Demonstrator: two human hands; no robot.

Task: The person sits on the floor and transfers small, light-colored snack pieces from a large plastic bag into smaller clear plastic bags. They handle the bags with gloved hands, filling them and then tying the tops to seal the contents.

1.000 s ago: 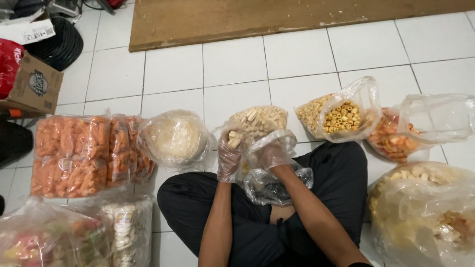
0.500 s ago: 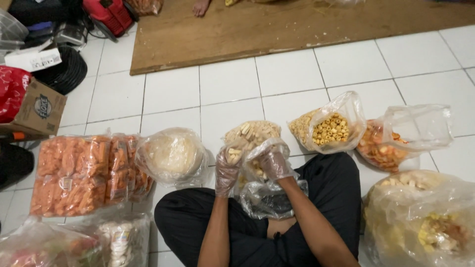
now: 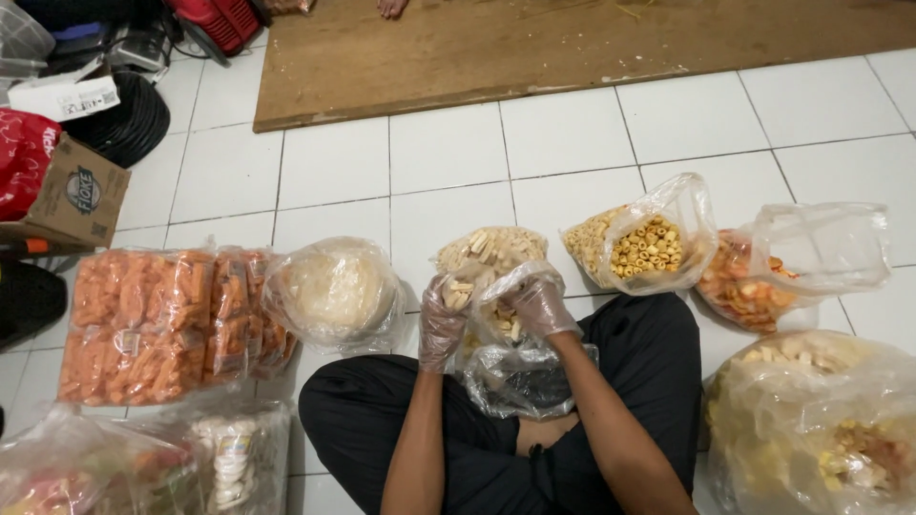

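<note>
I sit cross-legged on a white tiled floor. My left hand (image 3: 444,319), in a thin clear glove, is closed on a handful of pale stick-shaped snacks (image 3: 456,291). My gloved right hand (image 3: 539,305) grips the rim of a small clear plastic bag (image 3: 520,367) resting on my lap, holding its mouth wide. The left hand hovers at that bag's mouth. Just beyond both hands lies a larger bag of the same pale sticks (image 3: 491,248).
A bag of yellow ring snacks (image 3: 641,243) and a bag of orange crackers (image 3: 754,277) lie to the right. A big mixed-snack bag (image 3: 811,420) is at my right knee. Orange snack packs (image 3: 162,310), a round pale bag (image 3: 334,286) and a cardboard box (image 3: 72,195) lie left. A wooden board (image 3: 572,43) lies ahead.
The view has shifted slightly. My left hand with the sticks has come closer to the small bag's mouth; my right hand still holds the bag's rim.
</note>
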